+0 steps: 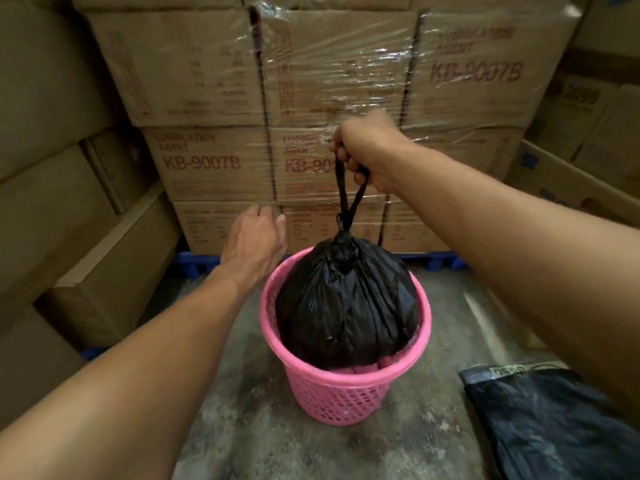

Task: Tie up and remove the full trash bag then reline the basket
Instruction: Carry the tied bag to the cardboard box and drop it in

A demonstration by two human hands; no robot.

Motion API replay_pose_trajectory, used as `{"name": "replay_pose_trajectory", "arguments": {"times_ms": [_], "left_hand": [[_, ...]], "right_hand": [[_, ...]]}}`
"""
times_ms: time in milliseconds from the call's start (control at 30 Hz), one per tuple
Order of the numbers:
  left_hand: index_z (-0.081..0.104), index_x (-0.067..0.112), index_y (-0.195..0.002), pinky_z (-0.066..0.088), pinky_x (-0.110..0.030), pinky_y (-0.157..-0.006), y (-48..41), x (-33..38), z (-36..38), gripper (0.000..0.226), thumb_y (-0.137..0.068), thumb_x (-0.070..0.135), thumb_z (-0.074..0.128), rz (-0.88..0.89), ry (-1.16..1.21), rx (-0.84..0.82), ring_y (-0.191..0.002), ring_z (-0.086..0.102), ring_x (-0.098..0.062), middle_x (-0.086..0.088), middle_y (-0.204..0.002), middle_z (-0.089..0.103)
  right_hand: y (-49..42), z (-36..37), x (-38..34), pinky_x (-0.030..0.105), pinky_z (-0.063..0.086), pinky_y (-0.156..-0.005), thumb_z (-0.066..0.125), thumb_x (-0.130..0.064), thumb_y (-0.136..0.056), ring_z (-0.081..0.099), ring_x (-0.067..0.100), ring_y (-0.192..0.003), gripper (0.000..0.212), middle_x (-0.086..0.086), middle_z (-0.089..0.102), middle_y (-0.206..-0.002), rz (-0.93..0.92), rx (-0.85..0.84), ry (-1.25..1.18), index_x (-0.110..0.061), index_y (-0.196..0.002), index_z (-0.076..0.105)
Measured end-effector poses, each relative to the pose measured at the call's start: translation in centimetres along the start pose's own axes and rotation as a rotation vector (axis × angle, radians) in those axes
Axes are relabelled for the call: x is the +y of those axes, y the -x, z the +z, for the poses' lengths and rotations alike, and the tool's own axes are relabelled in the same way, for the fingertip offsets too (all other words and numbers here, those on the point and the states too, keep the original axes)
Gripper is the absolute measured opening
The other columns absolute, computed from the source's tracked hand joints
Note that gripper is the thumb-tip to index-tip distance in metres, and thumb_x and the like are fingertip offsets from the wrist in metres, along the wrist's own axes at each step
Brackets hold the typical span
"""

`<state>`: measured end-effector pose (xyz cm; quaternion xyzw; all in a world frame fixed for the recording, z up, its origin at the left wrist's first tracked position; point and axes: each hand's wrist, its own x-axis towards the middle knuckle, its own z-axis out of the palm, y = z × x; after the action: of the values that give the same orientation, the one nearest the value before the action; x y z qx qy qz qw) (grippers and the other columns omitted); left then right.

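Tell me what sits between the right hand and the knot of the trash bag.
In the head view, only the bag's two black tie handles run from the right hand down to the knot of the trash bag.

Your way straight up is open above the pink basket; the tied trash bag fills nearly the whole rim, leaving only a thin gap at the near side; stacked cartons wall off the far side and your left; bare concrete floor lies free in front; a folded black bag occupies the floor at your right.
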<state>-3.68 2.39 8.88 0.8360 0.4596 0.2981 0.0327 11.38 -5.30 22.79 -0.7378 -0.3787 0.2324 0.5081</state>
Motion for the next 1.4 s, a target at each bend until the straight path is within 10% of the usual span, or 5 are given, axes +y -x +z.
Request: {"name": "replay_pose_trajectory", "arguments": {"times_ms": [767,1400], "left_hand": [[0.062,0.01,-0.098,0.043,-0.036,-0.074,-20.2,20.2,-57.5,0.04,-0.096,0.039,0.034,-0.03,-0.033,-0.069,-0.082,0.051,-0.021,-0.01,-0.098,0.061],[0.062,0.006,-0.107,0.046,-0.042,-0.084,-1.4,29.1,-75.4,0.044,-0.096,0.038,0.034,-0.121,-0.237,0.157,-0.1,0.057,-0.033,-0.016,-0.108,0.061]], "right_hand": [[9.3,-20.6,-51.1,0.031,0.045,-0.055,0.05,-0.018,-0.091,0.058,0.02,-0.056,0.021,0.006,0.063,-0.067,0.202,0.001,-0.057,-0.006,-0.085,0.067],[31.0,-29.2,-59.4,0.025,0.043,-0.049,0.044,-0.013,-0.091,0.054,0.015,-0.052,0.023,0.002,0.06,-0.064,-0.078,-0.253,-0.097,-0.01,-0.078,0.062]]}}
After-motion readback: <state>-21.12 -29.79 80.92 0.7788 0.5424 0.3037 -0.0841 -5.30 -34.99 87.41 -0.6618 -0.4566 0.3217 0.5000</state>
